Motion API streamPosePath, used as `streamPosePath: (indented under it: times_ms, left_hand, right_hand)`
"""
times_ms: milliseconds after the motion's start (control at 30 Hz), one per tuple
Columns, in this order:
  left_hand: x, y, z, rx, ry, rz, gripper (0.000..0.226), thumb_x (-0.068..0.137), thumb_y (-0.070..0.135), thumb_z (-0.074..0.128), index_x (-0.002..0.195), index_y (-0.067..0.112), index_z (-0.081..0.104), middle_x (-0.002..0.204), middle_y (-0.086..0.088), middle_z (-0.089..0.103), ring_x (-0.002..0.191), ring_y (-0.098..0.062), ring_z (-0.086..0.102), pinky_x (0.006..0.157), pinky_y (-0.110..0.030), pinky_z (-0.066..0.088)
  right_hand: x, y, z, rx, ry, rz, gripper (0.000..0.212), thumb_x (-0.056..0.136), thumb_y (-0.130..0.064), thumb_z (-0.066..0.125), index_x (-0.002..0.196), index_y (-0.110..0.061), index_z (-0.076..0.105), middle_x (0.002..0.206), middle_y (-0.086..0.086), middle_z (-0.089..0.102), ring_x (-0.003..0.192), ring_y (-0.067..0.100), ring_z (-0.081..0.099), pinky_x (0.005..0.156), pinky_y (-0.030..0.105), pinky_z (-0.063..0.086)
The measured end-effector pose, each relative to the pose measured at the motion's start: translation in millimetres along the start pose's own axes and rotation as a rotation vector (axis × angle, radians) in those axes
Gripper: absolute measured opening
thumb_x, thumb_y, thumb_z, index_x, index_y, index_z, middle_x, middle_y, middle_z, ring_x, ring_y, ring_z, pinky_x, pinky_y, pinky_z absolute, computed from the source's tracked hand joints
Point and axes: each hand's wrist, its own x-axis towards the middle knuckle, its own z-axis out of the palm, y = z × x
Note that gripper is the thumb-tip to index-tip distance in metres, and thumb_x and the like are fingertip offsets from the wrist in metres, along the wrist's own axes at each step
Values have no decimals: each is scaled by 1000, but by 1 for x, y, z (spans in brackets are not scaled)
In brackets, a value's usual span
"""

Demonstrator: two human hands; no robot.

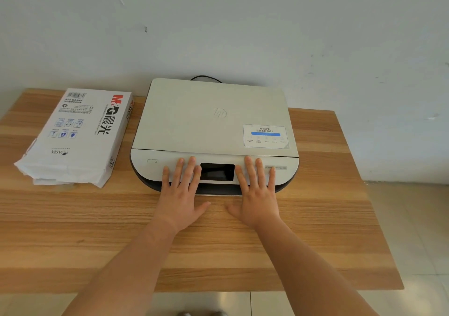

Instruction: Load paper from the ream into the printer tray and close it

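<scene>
A flat white printer [213, 121] with a dark base sits at the back middle of a wooden table [218, 255], its lid down. Its small dark screen [217, 172] is on the front panel. My left hand [181, 191] lies flat with fingers spread, fingertips on the front panel left of the screen. My right hand [257, 191] lies the same way to the right of the screen. Neither hand holds anything. No tray shows at the printer's front. The white paper ream [75, 136], its wrapper torn open at the near end, lies to the left of the printer.
A black cable [206, 77] runs from behind the printer to the white wall [218, 24]. A label sticker [264, 136] sits on the lid's right corner. Tiled floor [413, 230] lies to the right of and below the table edge.
</scene>
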Motion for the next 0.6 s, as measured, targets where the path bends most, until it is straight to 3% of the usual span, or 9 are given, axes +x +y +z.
streamPosePath:
  times_ms: [100, 267, 433, 600]
  left_hand:
    - [-2, -3, -4, -26, -33, 13, 98, 83, 75, 29, 151, 16, -10, 155, -4, -34, 143, -28, -27, 117, -59, 0]
    - [-9, -5, -18, -46, -66, 38, 94, 82, 77, 22, 148, 23, -17, 154, -2, -36, 142, -26, -30, 116, -62, 2]
    - [-14, -7, -38, -17, -100, 44, 87, 80, 78, 13, 143, 34, -28, 154, -1, -35, 140, -25, -34, 113, -62, -11]
    - [-23, -4, -72, 31, -122, 66, 87, 78, 80, 8, 147, 35, -21, 155, 1, -31, 140, -25, -33, 112, -61, -15]
  right_hand:
    - [-2, 3, -4, 62, -29, -13, 107, 74, -80, 39, 154, -22, -3, 160, 9, -21, 146, 34, -22, 115, 64, -1]
    - [-7, 5, -20, 153, -58, -48, 110, 72, -83, 37, 150, -26, -16, 157, 4, -32, 141, 29, -35, 117, 58, -9]
    - [-14, 6, -36, 186, -96, -59, 110, 71, -81, 38, 148, -32, -23, 156, -1, -33, 141, 27, -35, 119, 55, -7]
    - [-26, 2, -59, 193, -83, -72, 110, 70, -83, 40, 149, -35, -20, 157, -3, -32, 141, 26, -34, 118, 54, -9]
